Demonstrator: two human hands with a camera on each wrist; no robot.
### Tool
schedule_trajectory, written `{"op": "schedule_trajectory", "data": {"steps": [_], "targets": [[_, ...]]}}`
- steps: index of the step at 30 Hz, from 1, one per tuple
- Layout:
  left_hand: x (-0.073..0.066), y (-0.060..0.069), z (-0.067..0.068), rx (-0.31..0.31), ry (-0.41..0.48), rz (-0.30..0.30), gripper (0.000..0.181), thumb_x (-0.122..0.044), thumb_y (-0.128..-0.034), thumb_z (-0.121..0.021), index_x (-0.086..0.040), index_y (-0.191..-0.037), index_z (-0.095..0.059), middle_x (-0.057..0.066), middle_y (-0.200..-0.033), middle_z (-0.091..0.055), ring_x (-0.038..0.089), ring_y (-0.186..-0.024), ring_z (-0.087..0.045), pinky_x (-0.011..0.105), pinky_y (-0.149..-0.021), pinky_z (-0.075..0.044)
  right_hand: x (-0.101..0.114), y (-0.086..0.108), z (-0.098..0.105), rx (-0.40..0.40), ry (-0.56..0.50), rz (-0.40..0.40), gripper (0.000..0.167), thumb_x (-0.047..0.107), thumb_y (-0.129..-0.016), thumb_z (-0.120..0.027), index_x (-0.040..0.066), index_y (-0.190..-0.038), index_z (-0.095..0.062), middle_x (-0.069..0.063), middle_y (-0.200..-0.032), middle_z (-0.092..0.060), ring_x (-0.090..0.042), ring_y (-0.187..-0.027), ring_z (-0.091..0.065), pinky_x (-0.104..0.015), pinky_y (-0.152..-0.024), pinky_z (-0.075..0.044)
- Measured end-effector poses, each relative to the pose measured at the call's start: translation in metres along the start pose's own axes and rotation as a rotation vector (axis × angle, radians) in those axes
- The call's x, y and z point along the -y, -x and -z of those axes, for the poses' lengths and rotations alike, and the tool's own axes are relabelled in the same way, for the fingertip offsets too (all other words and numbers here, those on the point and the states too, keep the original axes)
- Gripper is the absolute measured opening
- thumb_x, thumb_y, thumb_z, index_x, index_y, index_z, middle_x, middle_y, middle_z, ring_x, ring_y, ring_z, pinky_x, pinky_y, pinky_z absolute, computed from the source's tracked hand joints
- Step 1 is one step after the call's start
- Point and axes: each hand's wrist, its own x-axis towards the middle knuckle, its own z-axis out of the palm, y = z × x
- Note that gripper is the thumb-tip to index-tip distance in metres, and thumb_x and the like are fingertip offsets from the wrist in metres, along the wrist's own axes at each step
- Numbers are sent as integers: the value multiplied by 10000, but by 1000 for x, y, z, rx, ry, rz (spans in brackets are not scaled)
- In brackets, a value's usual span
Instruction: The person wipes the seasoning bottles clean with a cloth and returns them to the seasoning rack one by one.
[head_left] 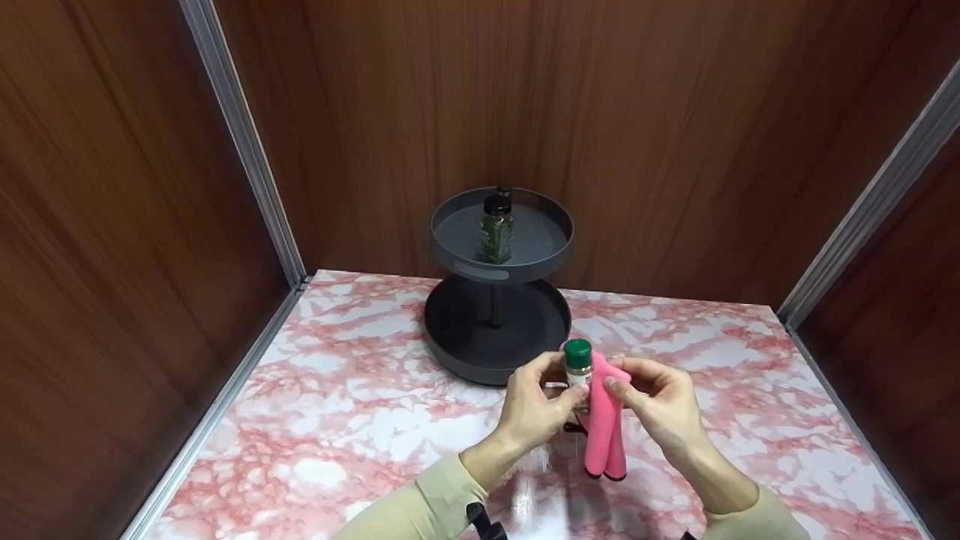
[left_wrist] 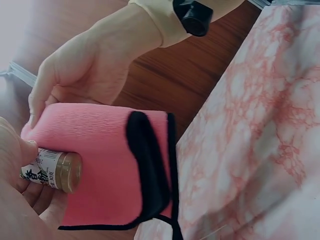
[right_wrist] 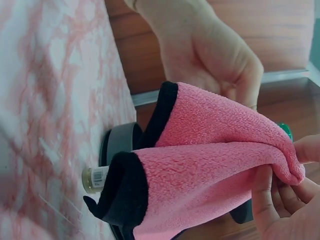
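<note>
Upright in my left hand point(head_left: 531, 401) is a small spice jar point(head_left: 578, 354) with a green cap and a white label, held between thumb and fingers. Its clear base shows in the left wrist view. My right hand point(head_left: 664, 394) pinches a folded pink cloth point(head_left: 604, 420) with black edging close against the jar's right side. The cloth hangs down in folds from the right fingertips, as the right wrist view shows, and hides part of the jar there. Both hands are above the table, in front of the two-tier rack.
A dark grey two-tier round rack point(head_left: 495, 367) stands at the back of the pink-and-white marbled table point(head_left: 337, 420). On its upper tier is a black-capped jar of green herbs point(head_left: 496, 236), with another dark cap point(head_left: 504, 191) behind it. Brown wood panels point(head_left: 390, 112) enclose the table.
</note>
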Motion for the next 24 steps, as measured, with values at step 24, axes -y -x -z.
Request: {"op": "schedule_trajectory", "data": {"steps": [24], "targets": [[-3, -4, 3, -7, -9, -12, 339, -21, -933, -830, 5, -1266, -771, 205, -1178, -821, 125, -1025, -763, 269, -926, -673, 1, 0, -1, -12, 19, 11, 213, -101, -966, -781, -159, -1171, -779, 18, -924, -839, -87, -796, -743, -237, -701, -649]]}}
